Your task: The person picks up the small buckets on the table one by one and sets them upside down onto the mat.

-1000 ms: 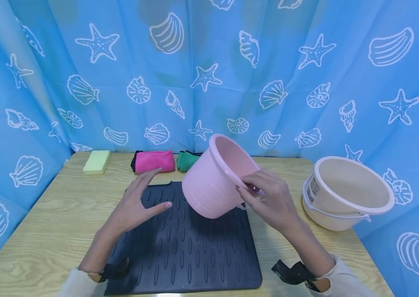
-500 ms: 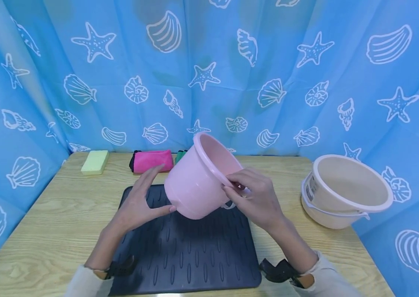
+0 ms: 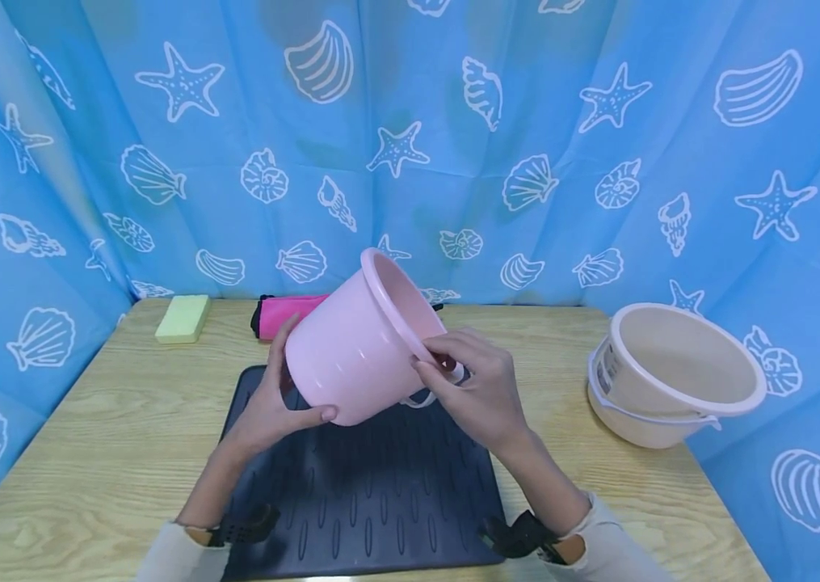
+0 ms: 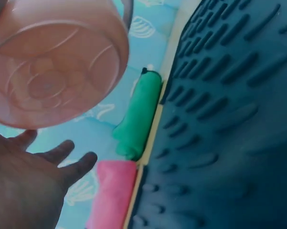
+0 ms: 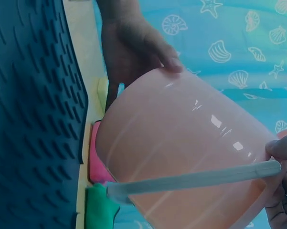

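Observation:
A pink bucket (image 3: 351, 347) is held tilted above the black ridged mat (image 3: 373, 493), its mouth facing up and right. My right hand (image 3: 478, 392) pinches its rim between thumb and fingers. At the base is my left hand (image 3: 264, 416), its thumb against the near side and fingers spread along the far side. In the left wrist view the left fingers (image 4: 79, 167) look straight, just under the round bucket bottom (image 4: 47, 83). The right wrist view shows the left thumb (image 5: 169, 62) on the bucket wall and the pale handle (image 5: 200, 181) hanging loose.
On the right of the wooden table (image 3: 90, 453) stands a beige bucket (image 3: 635, 424) with its handle down. Along the back lie a pale yellow sponge (image 3: 184, 318), a pink rolled cloth (image 3: 279, 314) and a green one (image 4: 142, 112). A blue shell-patterned curtain (image 3: 410, 121) encloses the table.
My right hand has carried the pink bucket leftward and tipped it further. The left hand, apart from it a second ago, now touches its base.

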### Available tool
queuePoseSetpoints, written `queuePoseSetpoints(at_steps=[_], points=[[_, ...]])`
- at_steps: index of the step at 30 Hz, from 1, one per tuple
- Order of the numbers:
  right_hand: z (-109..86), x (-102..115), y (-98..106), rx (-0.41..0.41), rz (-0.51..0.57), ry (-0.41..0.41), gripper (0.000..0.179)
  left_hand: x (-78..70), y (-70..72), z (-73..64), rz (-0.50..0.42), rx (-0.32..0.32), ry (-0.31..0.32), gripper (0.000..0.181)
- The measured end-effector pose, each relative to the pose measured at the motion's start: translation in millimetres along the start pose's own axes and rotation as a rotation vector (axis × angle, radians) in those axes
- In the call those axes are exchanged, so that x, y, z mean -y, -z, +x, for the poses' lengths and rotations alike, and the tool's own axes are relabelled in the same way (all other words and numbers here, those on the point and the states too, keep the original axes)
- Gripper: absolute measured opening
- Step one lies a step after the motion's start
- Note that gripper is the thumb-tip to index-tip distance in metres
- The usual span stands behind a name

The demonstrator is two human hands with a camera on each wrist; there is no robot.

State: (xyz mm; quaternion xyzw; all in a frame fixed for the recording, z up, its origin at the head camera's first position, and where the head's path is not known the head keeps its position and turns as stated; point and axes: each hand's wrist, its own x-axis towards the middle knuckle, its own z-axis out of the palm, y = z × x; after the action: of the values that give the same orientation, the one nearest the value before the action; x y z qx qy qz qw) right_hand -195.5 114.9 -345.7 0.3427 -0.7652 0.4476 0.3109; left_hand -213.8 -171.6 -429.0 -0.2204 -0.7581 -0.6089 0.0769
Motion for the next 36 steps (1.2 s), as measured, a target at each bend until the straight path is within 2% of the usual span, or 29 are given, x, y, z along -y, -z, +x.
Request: queuePoseSetpoints(at_steps=[3,7,11,19,25,32,36], points=[[0.5,2,-3,0.001,0.026,-0.024,0.018,5.7,-2.2,1.1,-0.115,0.0,-0.057,0.118],[2.0,3,-5,0.021,0.047,-0.039,0.018,6.3,-2.7,1.1,-0.259,-0.027,-0.096,0.113],[4.2,2,-5,0.046,0.052,-0.034,0.018,1.9,-2.9,0.1,-0.325,-0.047,-0.101,0.11],[7.0,5,0,0.132,0.071,-0.067,0.022,-6.2,-1.0,-3.6,-0.328,-0.127,-0.087,0.108],[4.5,8,9,0.214,0.034,-0.066,0.03,-11.8,5.1,-9.0,-0.319,-0.168,-0.047,0.105],[-9.6,3,25,0.285,-0.118,-0.033,0.028,-18.1,28.1,-20.5,-0.28,-0.217,0.001,0.102],[-22.9,-1,34,0.322,-0.178,-0.043,0.03,-21.6,46.4,-28.8,-0.249,-0.223,-0.004,0.103]])
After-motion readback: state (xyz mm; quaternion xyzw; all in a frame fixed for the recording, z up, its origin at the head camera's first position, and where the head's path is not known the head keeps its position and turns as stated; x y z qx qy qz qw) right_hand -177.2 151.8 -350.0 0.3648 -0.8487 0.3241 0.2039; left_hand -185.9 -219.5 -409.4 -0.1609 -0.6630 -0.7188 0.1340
